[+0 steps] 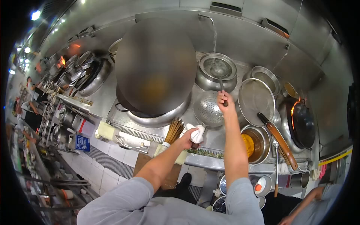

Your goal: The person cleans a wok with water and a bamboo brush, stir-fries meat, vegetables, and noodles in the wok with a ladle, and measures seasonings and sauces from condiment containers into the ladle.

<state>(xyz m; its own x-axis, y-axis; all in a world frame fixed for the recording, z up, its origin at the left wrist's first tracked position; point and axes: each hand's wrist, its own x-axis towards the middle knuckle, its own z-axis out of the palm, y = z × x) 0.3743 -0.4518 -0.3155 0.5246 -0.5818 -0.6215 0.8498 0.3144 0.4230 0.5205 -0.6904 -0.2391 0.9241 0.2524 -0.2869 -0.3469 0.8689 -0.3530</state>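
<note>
My right hand (pixel 225 99) is closed round the handle of a ladle (pixel 220 83). The ladle's bowl sits in the water of a steel pot (pixel 216 79), into which a tap (pixel 206 15) runs. My left hand (pixel 187 138) grips a folded white cloth (pixel 195 132) near the stove's front edge. Beside that hand a bamboo brush (pixel 174 129) stands upright in a holder. A perforated steel strainer (pixel 207 108) lies between the pot and my left hand. A large blurred disc hides most of the wok (pixel 165 117) at left.
To the right lie a round mesh strainer (pixel 256 99) and a pot of orange-brown liquid (pixel 264 144). Flames rise beside a dark wok (pixel 303 123) at far right. Another person's arm (pixel 305 200) shows at lower right. Bowls (pixel 263 185) stand below the counter edge.
</note>
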